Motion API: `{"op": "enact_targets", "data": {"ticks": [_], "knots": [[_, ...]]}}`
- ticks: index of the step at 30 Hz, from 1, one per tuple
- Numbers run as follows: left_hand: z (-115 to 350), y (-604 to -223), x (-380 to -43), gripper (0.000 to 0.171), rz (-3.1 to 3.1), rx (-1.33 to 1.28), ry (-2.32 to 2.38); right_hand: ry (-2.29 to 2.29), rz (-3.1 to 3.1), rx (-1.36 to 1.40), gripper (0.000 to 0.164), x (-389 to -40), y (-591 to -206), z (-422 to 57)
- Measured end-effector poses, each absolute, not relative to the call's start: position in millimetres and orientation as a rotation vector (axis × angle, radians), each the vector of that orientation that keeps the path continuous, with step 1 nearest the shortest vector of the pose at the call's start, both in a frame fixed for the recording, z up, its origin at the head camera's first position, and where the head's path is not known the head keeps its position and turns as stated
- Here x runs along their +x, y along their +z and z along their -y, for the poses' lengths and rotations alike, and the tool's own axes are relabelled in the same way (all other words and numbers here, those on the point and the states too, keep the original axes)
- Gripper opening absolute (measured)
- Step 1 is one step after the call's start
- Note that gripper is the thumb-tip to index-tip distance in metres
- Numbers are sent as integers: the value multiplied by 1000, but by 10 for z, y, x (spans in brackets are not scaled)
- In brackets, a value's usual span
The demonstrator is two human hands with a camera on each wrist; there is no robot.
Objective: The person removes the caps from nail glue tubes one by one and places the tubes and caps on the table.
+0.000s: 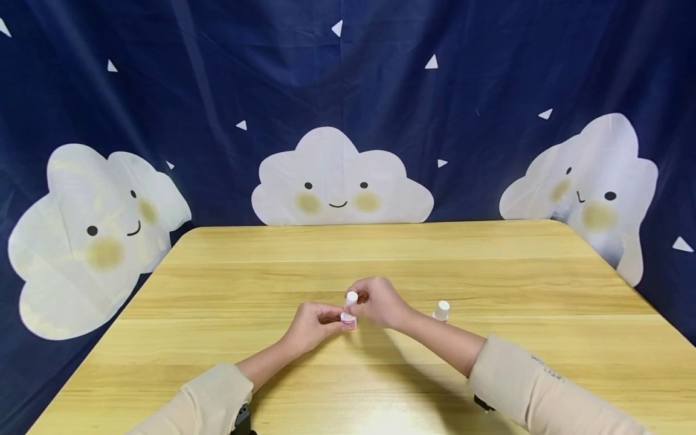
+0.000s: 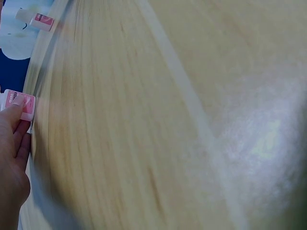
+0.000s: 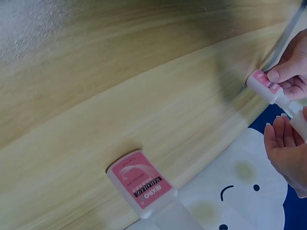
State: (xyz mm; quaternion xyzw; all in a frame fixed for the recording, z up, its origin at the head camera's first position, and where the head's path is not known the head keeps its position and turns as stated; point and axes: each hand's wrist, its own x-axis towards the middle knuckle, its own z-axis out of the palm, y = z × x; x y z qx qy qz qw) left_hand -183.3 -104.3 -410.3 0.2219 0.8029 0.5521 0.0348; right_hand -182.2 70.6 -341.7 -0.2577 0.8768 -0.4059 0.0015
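Nail-glue bottle [image 3: 262,89]: upright on the counter [image 1: 190,302], between both hands.
Left hand [image 1: 314,327]: fingers pinch the bottle's sides.
Right hand [image 1: 379,302]: fingers grip the white cap [image 1: 351,297], not fully seated over the nozzle [image 3: 282,99].
Handling: probably light, smooth, slightly springy; best held low, by the label.
Contents: presumably glue, hidden by opaque walls.
Second bottle [image 3: 142,181]: capped, upright.

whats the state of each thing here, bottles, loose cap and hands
Held nail glue bottle: upright
White cap: raised above that bottle's body; whether fully free, unclear
Second nail glue bottle: upright, capped
Left hand: pinching the held bottle
Right hand: holding the white cap
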Motion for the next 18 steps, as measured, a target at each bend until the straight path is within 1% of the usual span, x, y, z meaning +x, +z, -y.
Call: {"op": "enact_targets", "data": {"ticks": [3, 6, 13, 18], "knots": [[1049, -4100, -1834, 24, -2466, 686, 1695, -1284, -2725, -815, 6, -1828, -3390, -713], [1054, -4096, -1832, 24, -2472, 697, 1689, -1287, -2714, -824, 6, -1833, -3376, -724], [1050, -4096, -1823, 22, -2478, 701, 1690, -1213, -2728, -813, 18, -1836, -3352, -784], [1054, -4109, -1827, 23, -2468, 694, 1681, -1162, -2718, -805, 20, -1832, -3316, -815]]}}
